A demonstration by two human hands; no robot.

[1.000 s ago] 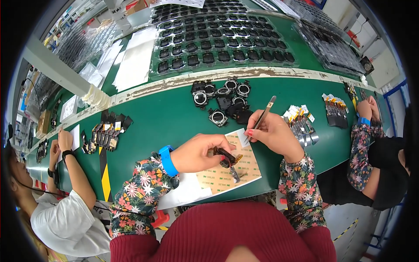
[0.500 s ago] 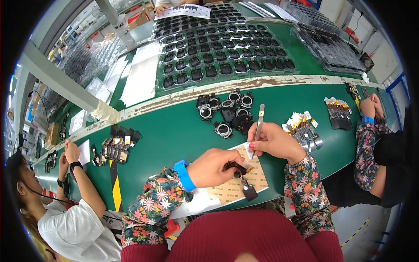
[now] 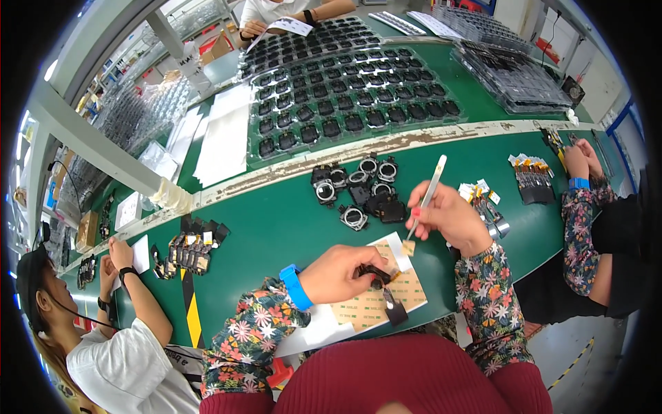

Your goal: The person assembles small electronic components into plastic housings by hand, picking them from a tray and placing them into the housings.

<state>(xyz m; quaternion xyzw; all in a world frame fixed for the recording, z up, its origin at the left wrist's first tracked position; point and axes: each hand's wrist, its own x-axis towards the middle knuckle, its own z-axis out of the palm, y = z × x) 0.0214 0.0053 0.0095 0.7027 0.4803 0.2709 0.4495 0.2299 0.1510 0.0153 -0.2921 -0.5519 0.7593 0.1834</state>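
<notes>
Tweezers [image 3: 434, 185] are pinched in my right hand [image 3: 452, 219], their tips pointing down. A small tan adhesive piece [image 3: 409, 247] hangs at the tips, just above the corner of the sheet. My left hand [image 3: 338, 276] is closed around a small black electronic part [image 3: 376, 271], from which a flex cable with a black square end [image 3: 395, 312] hangs down. Under both lies a tan backing sheet of adhesive pieces [image 3: 355, 314] on white paper. Past my hands sits a heap of black round-windowed housings [image 3: 354, 218].
Flex-cable assemblies [image 3: 486, 207] lie beside my right hand, with another bundle [image 3: 531, 181] farther right. Trays of black parts [image 3: 352, 103] stand beyond the worn ledge [image 3: 276, 150]. Co-workers sit left and right; another is across. More assemblies [image 3: 189, 250] lie at left.
My right hand has lifted up and right off the sheet, and the adhesive piece now shows at the tweezer tips. My left hand still holds the black part. The view has shifted slightly.
</notes>
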